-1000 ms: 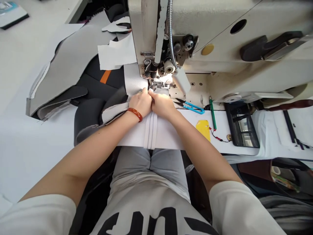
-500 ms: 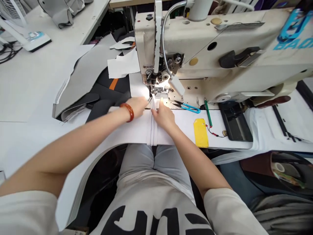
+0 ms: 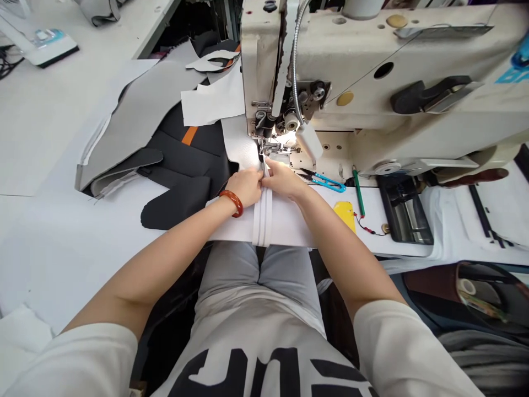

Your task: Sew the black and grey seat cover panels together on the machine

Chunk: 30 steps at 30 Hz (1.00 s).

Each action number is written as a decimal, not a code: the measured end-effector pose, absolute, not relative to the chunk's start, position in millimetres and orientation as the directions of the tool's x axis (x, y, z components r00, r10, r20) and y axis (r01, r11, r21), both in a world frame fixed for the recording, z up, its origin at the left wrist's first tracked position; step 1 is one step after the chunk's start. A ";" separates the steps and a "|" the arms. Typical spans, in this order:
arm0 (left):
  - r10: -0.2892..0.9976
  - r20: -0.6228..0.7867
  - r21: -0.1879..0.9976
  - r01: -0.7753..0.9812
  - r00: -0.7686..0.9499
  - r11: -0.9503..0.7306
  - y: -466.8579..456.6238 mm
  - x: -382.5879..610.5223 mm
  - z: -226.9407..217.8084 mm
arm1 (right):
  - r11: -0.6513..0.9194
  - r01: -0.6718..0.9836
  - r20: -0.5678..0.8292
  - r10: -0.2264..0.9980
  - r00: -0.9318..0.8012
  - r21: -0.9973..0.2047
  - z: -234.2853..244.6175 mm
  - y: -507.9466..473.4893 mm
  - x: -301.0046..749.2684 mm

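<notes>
A white zipper tape (image 3: 262, 220) runs from the needle area down over the table's front edge. My right hand (image 3: 283, 177) pinches its upper part just below the presser foot (image 3: 262, 148). Close against it on the left, my left hand (image 3: 247, 184), with a reddish-brown bangle (image 3: 232, 203), has its fingers curled on the edge of a pale grey fabric panel (image 3: 239, 140) beside the tape. The fingertips of both hands nearly meet, partly hiding the fabric and tape there. The sewing machine (image 3: 264, 60) stands over this spot, its small lamp lit.
Dark and grey fabric pieces (image 3: 182, 154) lie left of the needle. To the right are blue thread snips (image 3: 326, 182), a green pen (image 3: 359, 193), a yellow tag (image 3: 345, 214) and a black tray (image 3: 407, 215). A white fan base (image 3: 52, 47) stands far left.
My left hand has come down and right, beside the right hand; the dark metallic item at its fingertips no longer shows. The pale panel now reaches the needle area. The view has shifted.
</notes>
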<state>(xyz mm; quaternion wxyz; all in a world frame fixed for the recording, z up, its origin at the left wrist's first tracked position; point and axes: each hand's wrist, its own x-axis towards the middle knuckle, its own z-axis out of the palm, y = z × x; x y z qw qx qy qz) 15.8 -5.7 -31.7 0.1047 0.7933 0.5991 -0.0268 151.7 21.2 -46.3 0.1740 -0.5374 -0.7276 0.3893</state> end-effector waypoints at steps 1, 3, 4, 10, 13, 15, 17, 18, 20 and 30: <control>0.941 -0.172 0.133 0.953 0.292 -0.272 -5.5 17.7 -31.5 | 0.186 0.709 -0.156 0.909 -0.387 -0.680 -45.0 21.3 151.6; 0.937 -0.173 0.133 0.949 0.305 -0.284 -5.3 21.5 -31.8 | 0.276 0.818 -0.186 0.891 -0.415 -0.504 -41.1 20.5 150.0; 0.936 -0.170 0.139 0.948 0.308 -0.287 -5.1 23.0 -32.1 | 0.301 0.857 -0.210 0.886 -0.413 -0.418 -38.7 19.6 148.6; 0.951 -0.183 0.134 0.964 0.251 -0.228 -3.4 27.3 -33.8 | 0.350 0.925 -0.219 0.900 -0.376 -0.150 -31.5 14.4 140.5; 0.950 -0.186 0.119 0.966 0.250 -0.231 -2.9 28.5 -33.8 | 0.352 0.925 -0.180 0.910 -0.374 -0.142 -33.2 17.0 139.6; 0.951 -0.177 0.103 0.966 0.253 -0.237 -1.5 29.2 -34.6 | 0.347 0.925 -0.169 0.913 -0.371 -0.156 -34.4 21.6 139.4; 0.955 -0.160 0.075 0.968 0.250 -0.241 2.1 29.5 -36.2 | 0.347 0.924 -0.168 0.913 -0.372 -0.164 -35.3 27.1 139.5; 0.956 -0.150 0.059 0.968 0.250 -0.244 4.8 29.6 -37.2 | 0.349 0.923 -0.169 0.912 -0.375 -0.164 -35.6 29.4 139.7; 0.958 -0.132 0.027 0.967 0.256 -0.255 12.1 29.8 -38.7 | 0.353 0.920 -0.163 0.911 -0.379 -0.169 -36.1 31.1 140.8; 0.877 -0.198 -0.270 0.836 0.437 -0.477 -8.7 17.1 -11.7 | 0.016 0.768 -0.271 0.931 -0.245 -0.640 -41.2 -25.3 151.9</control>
